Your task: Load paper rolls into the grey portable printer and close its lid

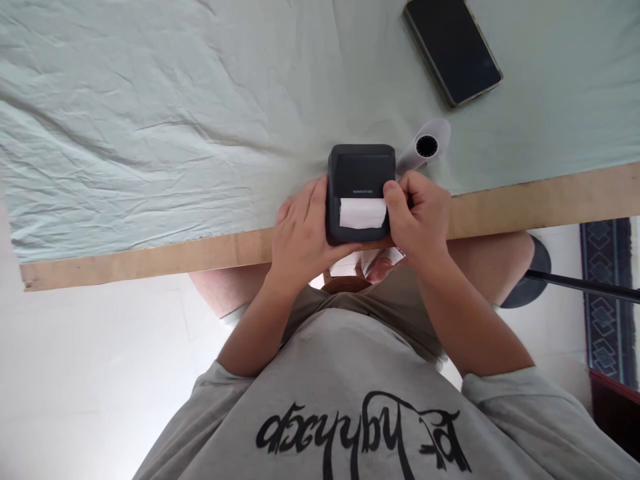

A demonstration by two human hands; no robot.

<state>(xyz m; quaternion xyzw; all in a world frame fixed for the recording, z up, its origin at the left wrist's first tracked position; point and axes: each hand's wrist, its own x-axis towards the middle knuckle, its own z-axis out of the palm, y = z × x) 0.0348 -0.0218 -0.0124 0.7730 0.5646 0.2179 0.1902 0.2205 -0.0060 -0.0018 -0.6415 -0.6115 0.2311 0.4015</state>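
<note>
A small black label printer [364,168] sits at the front edge of the cloth-covered table, with a white strip of paper [363,213] lying across its front part. My left hand [304,223] holds the printer's left side, its fingers along that side and the thumb below the front edge. On the other side, my right hand [421,210] is closed at the printer's right edge, the thumb beside the paper and the other fingers curled. What lies under those curled fingers is hidden. Just beyond my right hand is a white roll [411,159] with a dark round core.
A dark smartphone [453,50] lies farther back on the right. The wrinkled pale green cloth [165,127] covers the table up to a bare wooden edge [150,257]. Below the edge are my legs, and a black round base with a rod [537,275] stands at the right.
</note>
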